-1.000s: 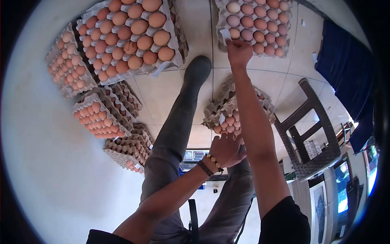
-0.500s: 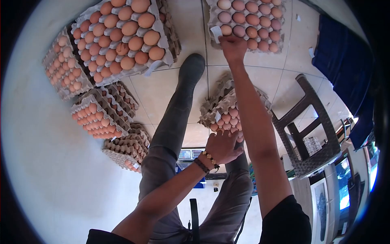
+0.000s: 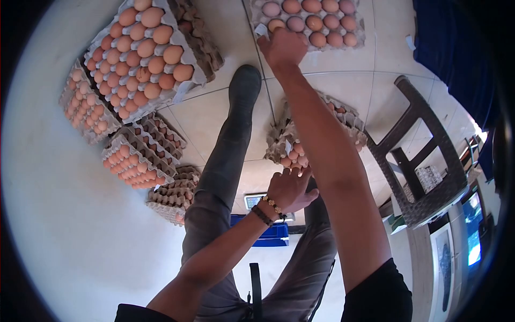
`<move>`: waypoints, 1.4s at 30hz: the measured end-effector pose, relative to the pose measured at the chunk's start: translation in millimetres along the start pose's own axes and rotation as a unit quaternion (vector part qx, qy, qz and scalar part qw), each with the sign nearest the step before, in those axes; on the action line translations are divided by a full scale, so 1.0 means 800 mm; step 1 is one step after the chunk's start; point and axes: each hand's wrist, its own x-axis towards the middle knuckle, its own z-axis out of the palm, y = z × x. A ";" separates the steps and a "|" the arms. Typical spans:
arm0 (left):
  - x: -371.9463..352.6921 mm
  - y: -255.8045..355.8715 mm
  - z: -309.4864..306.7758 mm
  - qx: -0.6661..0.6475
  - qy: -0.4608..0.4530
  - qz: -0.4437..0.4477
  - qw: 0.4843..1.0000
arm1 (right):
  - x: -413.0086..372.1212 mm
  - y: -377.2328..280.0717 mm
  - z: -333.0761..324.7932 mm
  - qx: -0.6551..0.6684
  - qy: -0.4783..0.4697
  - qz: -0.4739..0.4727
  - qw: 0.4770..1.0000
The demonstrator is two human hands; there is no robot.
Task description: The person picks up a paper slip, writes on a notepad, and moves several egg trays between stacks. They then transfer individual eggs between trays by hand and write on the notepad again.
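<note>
My right hand (image 3: 284, 49) is stretched forward over the near-left corner of a far egg tray (image 3: 351, 48). Its fingers are curled together beside a white paper tag (image 3: 261, 29) and a light brown egg (image 3: 276, 24); what they pinch is hidden. My left hand (image 3: 292, 189), with bracelets at the wrist, is at the near side of a smaller stack of egg trays (image 3: 279, 140). Its fingers are spread, fingertips against the brown eggs (image 3: 294, 155), thumb held out to the side. My right forearm covers part of that stack.
On the left stand a large tray of brown eggs (image 3: 134, 59) and several tilted stacks of filled trays (image 3: 142, 155). A dark woven chair (image 3: 429, 145) is at the right. My boot (image 3: 244, 91) stands between the stacks. A blue object (image 3: 268, 235) lies near my knees.
The view has shifted, so the far tray and large left tray appear higher and further left. My right hand remains at the tagged corner; my left hand stays by the near stack.
</note>
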 end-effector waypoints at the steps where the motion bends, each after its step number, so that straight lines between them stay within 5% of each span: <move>1: 0.000 0.001 -0.004 0.016 -0.026 -0.004 1.000 | -0.003 0.001 0.006 -0.017 0.023 -0.020 0.999; 10: 0.011 -0.016 0.011 -0.010 0.029 -0.015 0.999 | -0.030 0.037 -0.020 0.075 0.047 0.005 0.996; 12: 0.009 -0.018 0.011 0.029 0.007 -0.027 0.999 | -0.054 0.074 -0.047 0.137 0.097 0.000 0.986; 18: 0.024 -0.019 -0.007 -0.031 -0.042 -0.072 0.996 | -0.122 0.251 -0.079 0.181 0.140 0.225 0.947; 22: 0.033 -0.034 0.006 0.043 -0.086 -0.133 0.986 | -0.204 0.332 -0.093 0.194 0.179 0.240 0.934; 26: 0.038 -0.061 0.048 -0.030 -0.009 -0.157 0.987 | -0.292 0.359 -0.086 0.237 0.232 0.232 0.915; 33: 0.086 -0.099 0.112 -0.169 0.148 -0.110 0.968 | -0.454 0.317 -0.104 0.370 0.206 0.406 0.810; 36: 0.112 -0.099 0.130 -0.133 0.269 -0.119 0.946 | -0.515 0.312 -0.101 0.397 0.215 0.464 0.762; 42: 0.141 -0.163 0.152 -0.009 0.341 -0.142 0.929 | -0.582 0.304 -0.087 0.447 0.164 0.529 0.702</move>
